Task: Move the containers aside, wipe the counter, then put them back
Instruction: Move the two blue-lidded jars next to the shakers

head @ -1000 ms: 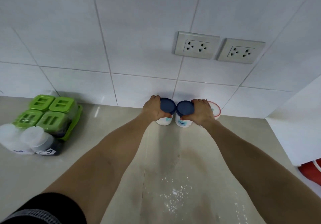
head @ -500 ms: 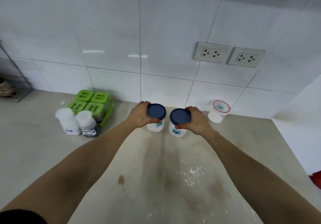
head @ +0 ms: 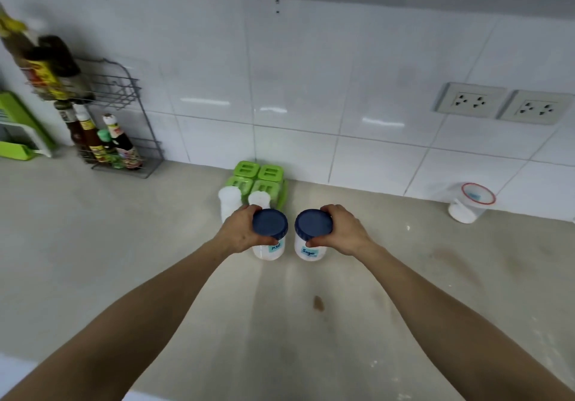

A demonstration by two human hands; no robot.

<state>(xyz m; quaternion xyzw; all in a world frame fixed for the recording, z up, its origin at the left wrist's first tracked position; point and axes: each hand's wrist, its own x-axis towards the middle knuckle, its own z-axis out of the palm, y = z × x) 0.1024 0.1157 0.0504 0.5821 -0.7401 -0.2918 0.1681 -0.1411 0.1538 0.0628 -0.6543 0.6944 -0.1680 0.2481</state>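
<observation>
Your left hand [head: 241,234] grips the MSG jar [head: 269,235] and your right hand [head: 342,232] the Sugar jar [head: 312,236], both by the lids. Loose lids mean spills, and the white shakers [head: 245,200] just beyond are easy to knock.

Single head cam, wide-angle, worn by the person, aimed forward and down across the counter [head: 93,245] toward the far tiled wall [head: 311,74]. Both forearms enter from the near edge. Close range, strong edge distortion. No second view to overlap.

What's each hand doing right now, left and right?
Left hand: closed around the blue-lidded MSG jar.
Right hand: closed around the blue-lidded Sugar jar.
</observation>
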